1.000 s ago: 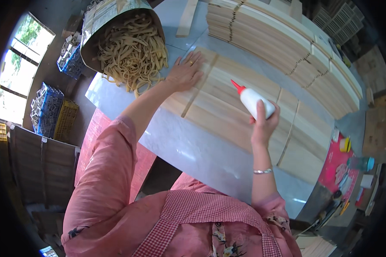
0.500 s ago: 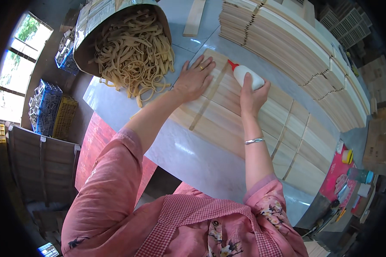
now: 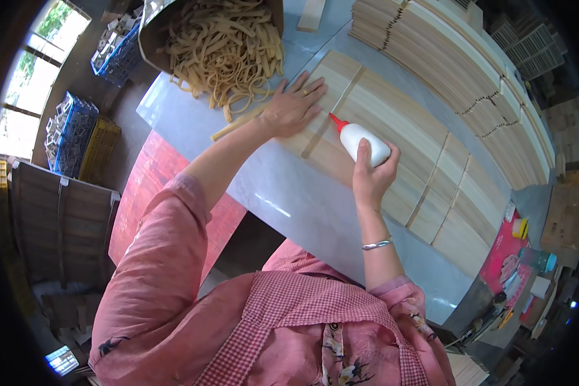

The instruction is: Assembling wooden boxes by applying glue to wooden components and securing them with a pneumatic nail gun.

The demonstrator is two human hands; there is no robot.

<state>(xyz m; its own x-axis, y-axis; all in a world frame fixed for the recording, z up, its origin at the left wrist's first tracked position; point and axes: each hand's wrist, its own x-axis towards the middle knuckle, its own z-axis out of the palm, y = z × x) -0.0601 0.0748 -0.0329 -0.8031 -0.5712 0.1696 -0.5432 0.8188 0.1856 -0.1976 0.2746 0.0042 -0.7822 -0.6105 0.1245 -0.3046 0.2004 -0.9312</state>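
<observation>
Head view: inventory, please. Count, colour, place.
Table: 1, grey, centre
Grooved panel: 1, pale wood, on table
Squeeze bottle: 1, white, red nozzle, over panel
Stacked boards: many, pale wood, upper right
Loose strip: 1, pale wood, top
Container: 1, brown inside, upper left
Bands: many, tan, spilling from container
Crates: several, blue and yellow, left
Window: 1, bright, left
Sheet: 1, pink, right
Roll-like item: 1, yellow, right
Capped bottle: 1, translucent, blue cap, right
Bracelet: 1, silver, right wrist
Sleeves: 2, pink, lower picture
Left hand: 1, flat on panel
Right hand: 1, around squeeze bottle
</observation>
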